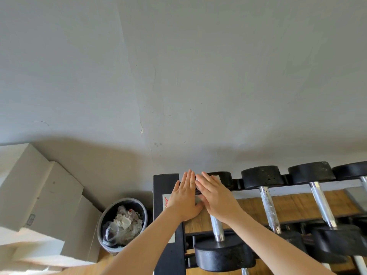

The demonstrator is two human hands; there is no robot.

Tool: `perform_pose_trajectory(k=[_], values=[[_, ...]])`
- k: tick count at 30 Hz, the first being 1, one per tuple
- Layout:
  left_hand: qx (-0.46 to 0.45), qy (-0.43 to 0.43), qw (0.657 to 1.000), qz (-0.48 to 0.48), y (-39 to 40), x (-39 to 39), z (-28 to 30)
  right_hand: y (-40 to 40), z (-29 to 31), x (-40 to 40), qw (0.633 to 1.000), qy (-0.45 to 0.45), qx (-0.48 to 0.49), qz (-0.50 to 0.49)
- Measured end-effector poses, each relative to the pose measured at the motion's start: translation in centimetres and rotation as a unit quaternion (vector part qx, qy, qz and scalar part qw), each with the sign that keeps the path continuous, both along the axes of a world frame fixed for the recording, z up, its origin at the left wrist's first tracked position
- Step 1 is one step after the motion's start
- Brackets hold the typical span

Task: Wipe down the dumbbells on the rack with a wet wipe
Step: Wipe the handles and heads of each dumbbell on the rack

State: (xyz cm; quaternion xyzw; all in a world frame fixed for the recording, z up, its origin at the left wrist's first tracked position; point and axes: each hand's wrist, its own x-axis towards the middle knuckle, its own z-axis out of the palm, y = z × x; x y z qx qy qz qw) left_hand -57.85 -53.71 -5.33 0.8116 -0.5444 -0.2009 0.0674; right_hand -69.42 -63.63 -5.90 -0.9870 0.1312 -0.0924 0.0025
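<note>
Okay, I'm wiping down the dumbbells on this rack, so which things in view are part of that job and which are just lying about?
Part of the job:
- leftmost dumbbell
- other dumbbells
- rack
- left hand and right hand, both flat and open; a bit of white shows at the right fingertips, possibly the wipe

Just lying about:
- waste bin with crumpled paper
- cardboard boxes

Black dumbbells (264,176), chrome handles, grey bin (122,225).

- Pale grey wall (198,66), cracked and scuffed, shadowed along its base.
- Wooden floor (87,269).
- Stacked cardboard boxes (43,195) at left.
- Grey waste bin (102,231) holding crumpled paper.
</note>
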Motion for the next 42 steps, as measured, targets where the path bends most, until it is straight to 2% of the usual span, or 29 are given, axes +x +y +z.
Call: perform_pose_trajectory(k=[2,4,6,7,12,14,17,19,21,23,25,27,30,32,34,35,36,39,41,42], values=[[0.014,-0.012,1.0,-0.017,0.2,0.4,0.1,-0.2,0.2,-0.3,0.998,-0.022,0.029,-0.052],[0.022,-0.022,0.999,-0.029,0.5,0.8,0.2,-0.2,0.0,-0.8,0.982,-0.075,0.092,-0.146],[0.026,-0.03,0.998,-0.041,0.7,1.1,0.2,0.2,-0.5,-0.4,0.962,-0.076,0.146,-0.219],[0.027,-0.033,0.998,-0.046,0.7,1.2,0.2,0.7,-0.4,0.0,0.96,-0.067,0.143,-0.231],[0.032,-0.05,0.995,-0.075,1.0,2.1,-0.2,2.6,0.0,1.1,0.996,0.032,-0.013,-0.083],[0.037,-0.058,0.994,-0.083,1.4,2.7,-0.5,2.5,-0.1,0.9,0.995,0.03,-0.025,-0.087],[0.034,-0.059,0.994,-0.086,1.8,3.4,-0.6,2.3,-0.5,0.7,0.978,-0.025,0.045,-0.201],[0.03,-0.056,0.994,-0.092,2.0,3.6,-0.6,2.5,-0.4,1.2,0.95,-0.073,0.119,-0.28],[0.027,-0.055,0.994,-0.091,2.0,3.6,-0.6,3.2,-0.4,1.9,0.934,-0.066,0.133,-0.326],[0.024,-0.049,0.994,-0.09,1.6,3.7,-0.5,3.7,0.0,2.5,0.959,-0.017,0.074,-0.274],[0.022,-0.045,0.994,-0.092,1.3,3.9,-0.5,3.8,-0.2,2.5,0.986,0.044,-0.013,-0.163],[0.026,-0.044,0.994,-0.093,1.2,3.9,-0.6,3.1,-0.6,1.8,0.992,0.042,-0.058,-0.105],[0.031,-0.041,0.994,-0.093,1.2,4.0,-0.9,2.2,-0.6,0.8,0.973,-0.062,0.034,-0.22],[0.025,-0.037,0.995,-0.09,1.2,3.8,-1.0,1.9,-0.4,0.7,0.922,-0.131,0.183,-0.314],[0.018,-0.032,0.996,-0.086,1.1,3.4,-1.0,1.9,-0.5,1.3,0.886,-0.166,0.239,-0.36],[0.012,-0.029,0.996,-0.083,0.9,3.2,-1.1,2.2,-0.4,1.7,0.889,-0.161,0.232,-0.362],[0.005,-0.027,0.996,-0.082,0.8,3.1,-1.1,2.6,-0.4,1.9,0.908,-0.137,0.199,-0.342],[-0.007,-0.029,0.996,-0.088,0.1,2.7,-0.8,2.6,-1.1,1.1,0.978,-0.044,0.064,-0.193],[0.001,-0.036,0.995,-0.093,-0.1,2.6,-0.4,1.8,-1.3,0.2,0.986,-0.058,0.037,-0.154],[0.007,-0.043,0.994,-0.096,-0.1,2.5,-0.3,1.4,-1.2,0.0,0.977,-0.091,0.07,-0.18]])
